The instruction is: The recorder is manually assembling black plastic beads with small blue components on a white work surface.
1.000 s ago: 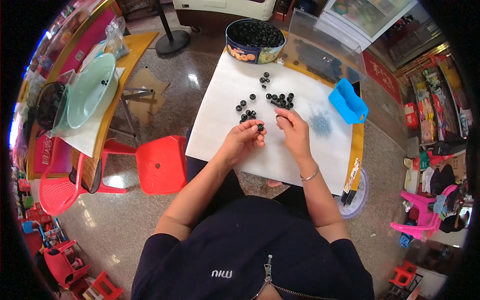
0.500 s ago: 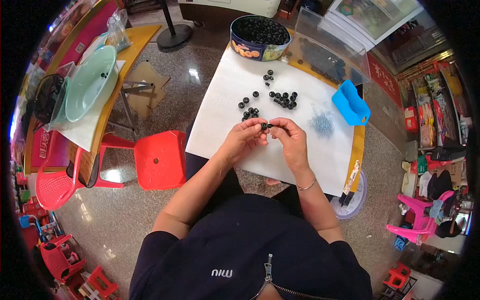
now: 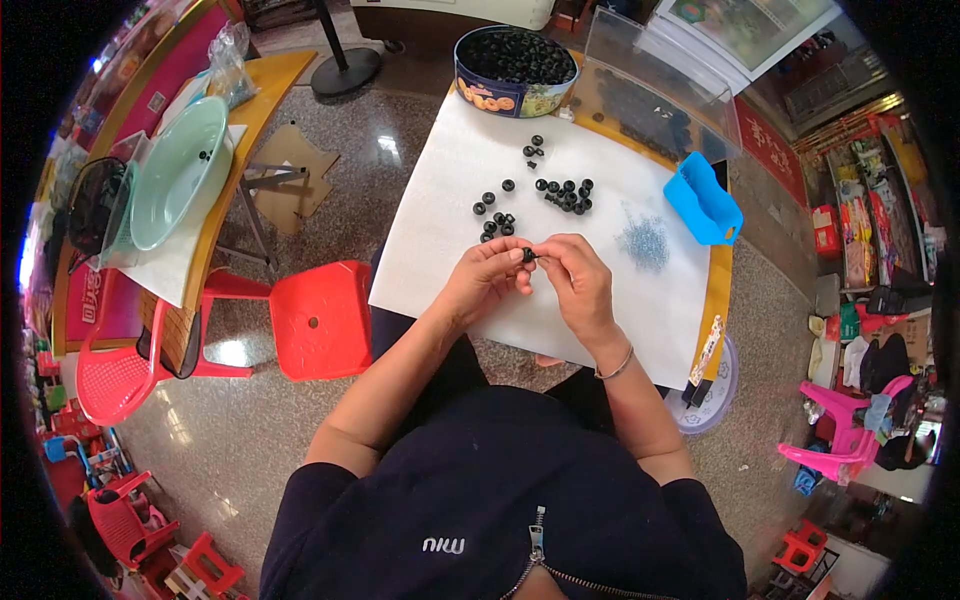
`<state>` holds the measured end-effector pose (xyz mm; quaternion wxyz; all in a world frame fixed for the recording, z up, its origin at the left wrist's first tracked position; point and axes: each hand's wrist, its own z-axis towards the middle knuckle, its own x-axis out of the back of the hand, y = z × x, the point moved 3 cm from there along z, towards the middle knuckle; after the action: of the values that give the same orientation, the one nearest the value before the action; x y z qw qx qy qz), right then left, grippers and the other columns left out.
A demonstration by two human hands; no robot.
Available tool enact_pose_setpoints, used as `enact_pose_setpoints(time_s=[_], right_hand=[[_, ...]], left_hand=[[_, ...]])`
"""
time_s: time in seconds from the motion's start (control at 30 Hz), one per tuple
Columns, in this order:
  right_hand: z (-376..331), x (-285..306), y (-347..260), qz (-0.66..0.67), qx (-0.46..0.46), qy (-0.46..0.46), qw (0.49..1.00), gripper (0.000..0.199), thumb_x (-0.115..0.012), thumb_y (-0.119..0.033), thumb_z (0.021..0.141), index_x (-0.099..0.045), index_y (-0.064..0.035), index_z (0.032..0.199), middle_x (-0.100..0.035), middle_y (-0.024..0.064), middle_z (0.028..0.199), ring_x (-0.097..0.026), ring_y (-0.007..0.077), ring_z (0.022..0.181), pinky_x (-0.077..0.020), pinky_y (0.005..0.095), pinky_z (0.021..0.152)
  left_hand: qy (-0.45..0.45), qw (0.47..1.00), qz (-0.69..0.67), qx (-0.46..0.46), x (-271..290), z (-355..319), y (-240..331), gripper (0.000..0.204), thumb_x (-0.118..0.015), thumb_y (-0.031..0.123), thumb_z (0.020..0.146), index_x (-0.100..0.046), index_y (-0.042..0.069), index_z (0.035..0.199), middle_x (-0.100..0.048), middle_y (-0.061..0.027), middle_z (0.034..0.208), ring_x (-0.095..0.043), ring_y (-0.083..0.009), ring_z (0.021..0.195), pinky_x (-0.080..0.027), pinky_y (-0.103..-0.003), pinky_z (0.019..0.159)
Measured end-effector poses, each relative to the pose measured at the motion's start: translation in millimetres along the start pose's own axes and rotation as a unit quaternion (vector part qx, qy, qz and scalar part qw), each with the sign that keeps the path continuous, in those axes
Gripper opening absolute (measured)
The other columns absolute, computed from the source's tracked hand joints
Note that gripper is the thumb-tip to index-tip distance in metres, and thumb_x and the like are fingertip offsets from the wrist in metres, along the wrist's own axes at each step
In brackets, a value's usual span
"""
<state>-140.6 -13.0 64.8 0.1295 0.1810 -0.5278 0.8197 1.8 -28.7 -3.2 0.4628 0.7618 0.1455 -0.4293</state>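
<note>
My left hand (image 3: pixel 485 278) pinches a small round black plastic part (image 3: pixel 528 255) between thumb and fingertips. Close against it, my right hand (image 3: pixel 582 290) has its thumb and fingers pressed together at a thin dark piece that meets the part; what exactly it is is too small to tell. Both hands are above the near edge of a white-covered table (image 3: pixel 420 250). Beyond them lie loose black parts of the same sort, with one cluster (image 3: pixel 570 197) to the right and another group (image 3: pixel 498 226) just past my left fingers.
A round tin (image 3: pixel 490 97) full of black parts stands at the far edge, beside a clear plastic bin (image 3: pixel 650 100). On the right are a blue scoop-shaped holder (image 3: pixel 703 205) and a patch of bluish specks (image 3: pixel 645 243). A red stool (image 3: pixel 320 335) and green basin (image 3: pixel 150 215) are left.
My right fingers have closed in more tightly beside the part in my left hand, turning slightly. My left hand stays almost in place, and the loose parts lie as before.
</note>
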Motion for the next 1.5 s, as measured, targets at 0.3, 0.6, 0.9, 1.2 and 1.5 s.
enact_pose_setpoints(time_s=[0.3,0.6,0.9,1.2,1.5], right_hand=[[1,0,-1,-0.034,0.059,-0.014,0.998,0.022,-0.057,0.009,0.079,-0.062,-0.0018,0.097,-0.059,0.0091,0.092,-0.061,0.0206,0.076,-0.0501,0.0289,0.064],[1,0,0,0.001,0.003,0.004,1.000,0.017,-0.058,0.006,0.080,-0.062,-0.0023,0.095,-0.060,0.0086,0.091,-0.062,0.0166,0.076,-0.0502,0.0265,0.063],[1,5,2,-0.017,0.045,-0.025,0.999,0.020,-0.060,0.008,0.077,-0.061,-0.0025,0.093,-0.059,0.0076,0.090,-0.060,0.0178,0.075,-0.0487,0.0273,0.060],[-1,6,-1,-0.112,0.165,-0.034,0.979,0.021,-0.061,0.009,0.072,-0.058,-0.0008,0.090,-0.056,0.0094,0.087,-0.055,0.0255,0.076,-0.0482,0.0339,0.064],[-15,-4,5,-0.037,0.095,0.035,0.994,0.016,-0.061,0.006,0.075,-0.057,-0.0022,0.088,-0.056,0.0093,0.088,-0.056,0.0249,0.077,-0.0479,0.0331,0.065]], left_hand=[[0.011,1.000,0.026,-0.003,0,1,-1,0.019,-0.057,0.013,0.090,-0.057,0.000,0.104,-0.063,-0.0062,0.086,-0.060,-0.0118,0.066,-0.052,-0.026,0.068],[0.017,0.999,0.038,0.003,-1,0,0,0.019,-0.057,0.012,0.090,-0.057,-0.001,0.103,-0.064,-0.0076,0.087,-0.060,-0.0120,0.066,-0.053,-0.027,0.069],[0.022,0.999,0.041,0.013,0,1,-1,0.019,-0.057,0.012,0.090,-0.057,-0.001,0.104,-0.063,-0.0075,0.085,-0.061,-0.0119,0.066,-0.054,-0.028,0.068],[0.053,0.989,0.137,-0.010,-7,1,-3,0.024,-0.057,0.009,0.090,-0.057,-0.004,0.110,-0.064,-0.0082,0.092,-0.063,-0.0142,0.078,-0.054,-0.027,0.073],[0.028,0.973,0.223,-0.054,-5,0,-7,0.036,-0.065,0.013,0.085,-0.057,-0.005,0.115,-0.063,-0.0091,0.102,-0.061,-0.0140,0.089,-0.051,-0.027,0.081]])
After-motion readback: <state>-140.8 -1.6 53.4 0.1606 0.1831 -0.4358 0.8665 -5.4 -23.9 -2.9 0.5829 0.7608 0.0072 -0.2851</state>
